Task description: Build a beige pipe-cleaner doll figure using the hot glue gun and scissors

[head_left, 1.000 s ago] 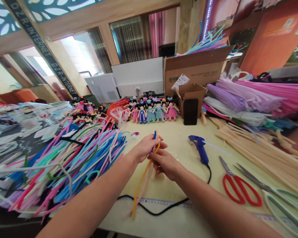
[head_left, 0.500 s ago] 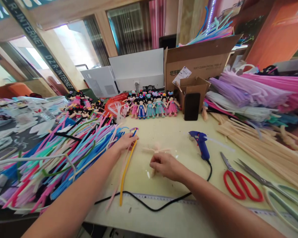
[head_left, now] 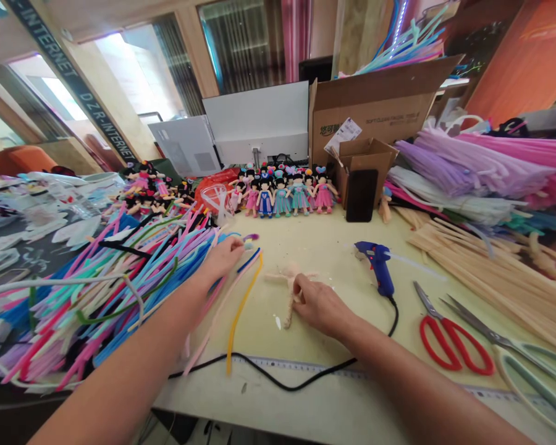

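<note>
My right hand (head_left: 322, 304) pinches a beige doll figure (head_left: 288, 312) made of pipe cleaners, its arms spread sideways on the table. Part of the figure is hidden behind my fingers. My left hand (head_left: 225, 254) has its fingers pressed together at the right edge of a heap of coloured pipe cleaners (head_left: 167, 266); what is in them is hidden. Between the two hands lie a yellow pipe cleaner (head_left: 239, 307), a short dark blue piece (head_left: 249, 260) and a pale pink pipe cleaner (head_left: 210, 330). A small purple piece (head_left: 251, 237) rests just beyond my left hand.
A blue glue gun (head_left: 377, 266) lies on the right, its black cord (head_left: 296, 388) crossing the front. Red-handled scissors (head_left: 454, 343) and green-handled scissors (head_left: 528, 364) are farther right, near beige pipe cleaners (head_left: 486, 272). Finished dolls (head_left: 280, 196), a phone (head_left: 361, 196) and cardboard boxes (head_left: 380, 111) stand behind.
My left hand has let go of the yellow, blue and pink pipe cleaners and moved left toward the heap. My right hand has shifted slightly right and up, showing more of the figure's lower body.
</note>
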A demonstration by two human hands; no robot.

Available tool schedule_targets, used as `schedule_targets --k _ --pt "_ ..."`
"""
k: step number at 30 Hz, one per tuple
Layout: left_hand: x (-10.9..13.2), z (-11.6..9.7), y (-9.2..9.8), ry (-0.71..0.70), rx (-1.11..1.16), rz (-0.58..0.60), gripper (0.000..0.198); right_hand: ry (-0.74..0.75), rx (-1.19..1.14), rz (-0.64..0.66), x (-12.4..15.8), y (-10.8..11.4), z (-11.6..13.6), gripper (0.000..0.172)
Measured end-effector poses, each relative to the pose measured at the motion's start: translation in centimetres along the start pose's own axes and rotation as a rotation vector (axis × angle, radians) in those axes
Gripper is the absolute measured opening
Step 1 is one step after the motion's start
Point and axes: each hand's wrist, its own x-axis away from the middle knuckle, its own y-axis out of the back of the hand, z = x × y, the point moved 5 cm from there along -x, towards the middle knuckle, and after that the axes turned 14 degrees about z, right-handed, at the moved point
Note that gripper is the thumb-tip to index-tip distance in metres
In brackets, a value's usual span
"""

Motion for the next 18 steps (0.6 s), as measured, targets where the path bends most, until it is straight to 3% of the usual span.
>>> schedule_targets --k 3,7,9,13,18 --pt "2.0 -1.5 -1.6 -0.033 -0.037 0.093 0.015 0.054 -0.097 -0.118 -0.3 0.5 -0.5 0.019" --pt "4.5 -4.0 -6.6 -0.085 -0.001 0.431 0.025 0.133 -0.174 -0.274 -0.1 1.3 -0.4 0.013" --pt "5.0 -5.2 -8.4 -0.129 0.105 0.505 0.027 0.173 -0.168 -0.308 0.1 1.5 -0.1 0.008" --pt "3.9 -6.7 -9.1 -0.180 0.309 0.504 0.032 0.211 -0.202 -0.334 0.3 2.1 0.0 0.010" --pt "-1.1 -7.2 -7.3 -0.160 0.283 0.366 0.026 0.170 -0.186 -0.362 1.4 2.6 -1.1 0.036"
